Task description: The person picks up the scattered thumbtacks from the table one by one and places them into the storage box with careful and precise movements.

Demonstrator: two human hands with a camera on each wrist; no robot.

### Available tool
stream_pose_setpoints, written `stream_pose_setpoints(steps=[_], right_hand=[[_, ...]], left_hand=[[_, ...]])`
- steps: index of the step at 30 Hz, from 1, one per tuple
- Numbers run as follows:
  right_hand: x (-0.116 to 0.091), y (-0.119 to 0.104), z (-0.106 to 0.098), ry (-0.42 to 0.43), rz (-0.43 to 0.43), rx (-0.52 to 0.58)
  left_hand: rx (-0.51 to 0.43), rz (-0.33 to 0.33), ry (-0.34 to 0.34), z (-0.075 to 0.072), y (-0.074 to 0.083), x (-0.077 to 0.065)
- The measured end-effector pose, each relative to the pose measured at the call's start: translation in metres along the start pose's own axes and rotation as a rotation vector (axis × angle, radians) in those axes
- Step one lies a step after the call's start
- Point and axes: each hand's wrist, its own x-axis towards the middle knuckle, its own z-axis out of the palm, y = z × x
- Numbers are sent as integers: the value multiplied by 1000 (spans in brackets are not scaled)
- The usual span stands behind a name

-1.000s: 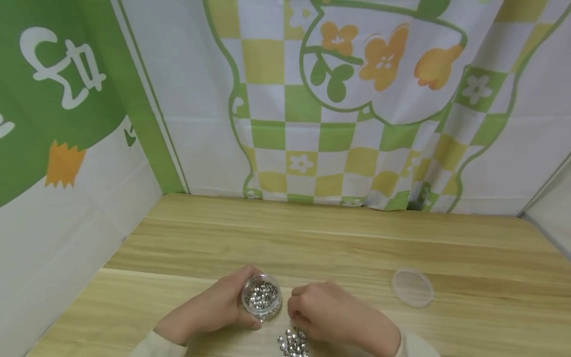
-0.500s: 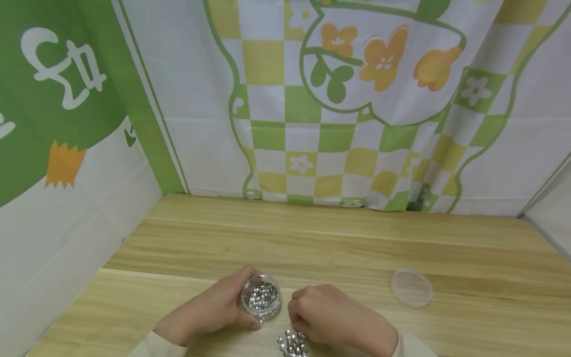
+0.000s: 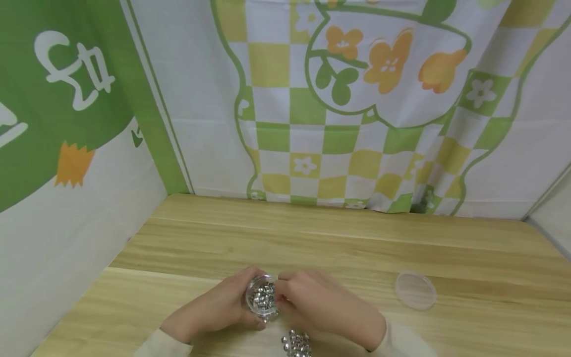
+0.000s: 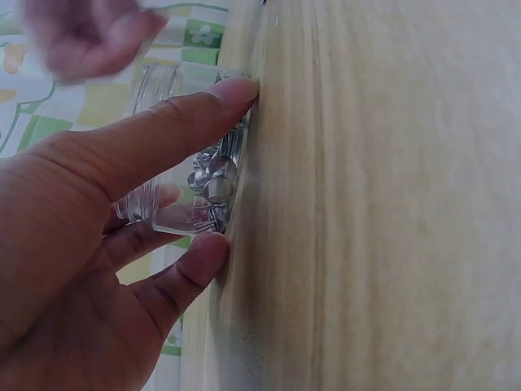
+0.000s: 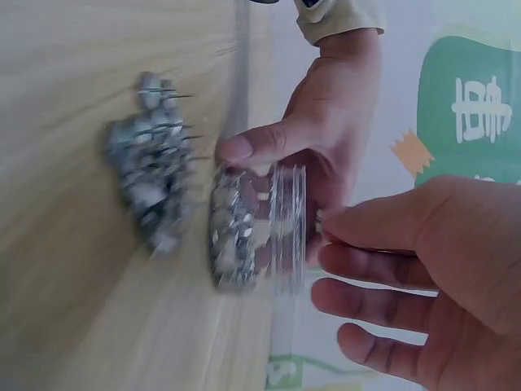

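My left hand grips a clear round jar, which stands on the wooden table with its mouth uncovered. Silver thumbtacks fill its lower part. Thumb and fingers lie around the wall in the left wrist view. Right at the jar's mouth is my right hand, thumb and forefinger pinched together. A small pale bit, seemingly a thumbtack, shows at those fingertips in the right wrist view, mostly hidden. A loose pile of thumbtacks, some with points showing, lies on the table just nearer than the jar.
A clear flat lid lies on the wooden table to the right. Behind the table hangs a green, yellow and white checked cloth. Another printed cloth covers the left side.
My right hand has risen from beside the tack pile and moved left to the jar's mouth. The left hand keeps hold of the jar; the head view has shifted slightly.
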Motion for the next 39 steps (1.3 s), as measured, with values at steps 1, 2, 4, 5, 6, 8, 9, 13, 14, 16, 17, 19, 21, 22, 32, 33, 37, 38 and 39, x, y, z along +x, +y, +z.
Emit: stream_pose_setpoints(steps=[1,2,4,5,6,8,9,13,14,16,17,19,21,22,32,33,37,38,39], right_hand=[[6,-2,1,7,1,-7],[11,-3,2,11,2,-14],[20,-5,4,13,7,-12],[24,-6,6,15,7,-14],[26,-6,7,15,9,-17],[29,-7,10,8,16,-10],[30,-7,11,8,18,-3],[31,-6,14,19,18,11],[31,-6,15,23,17,15],[31,-5,16,23,16,22],[31,-5,16,23,15,23],[31,-5,16,20,12,25],[32,-5,16,20,8,26],[33,-5,16,22,5,29],[32,-3,12,29,-8,25],[32,-3,11,27,-8,24],[32,-5,10,22,-10,30],[32,-6,9,20,-13,33],[32,-6,9,21,-16,35]], left_hand=[[7,3,-3,0,0,0],[12,5,-7,0,0,0],[22,13,-10,1,-1,0],[22,17,-14,1,-1,1],[23,21,-14,1,-1,1],[21,26,-12,1,0,2],[21,28,-9,1,0,3],[7,29,-8,1,1,4],[1,30,-11,2,1,4],[-11,27,-12,3,2,4],[-12,31,-10,3,2,4],[-5,27,-7,3,3,3],[4,21,-2,2,3,3],[8,19,1,2,3,2],[-14,2,-20,0,2,2],[-13,0,-20,0,2,2],[-2,-10,-16,0,1,0],[3,-12,-13,-1,1,0],[7,-14,-9,-1,1,-1]])
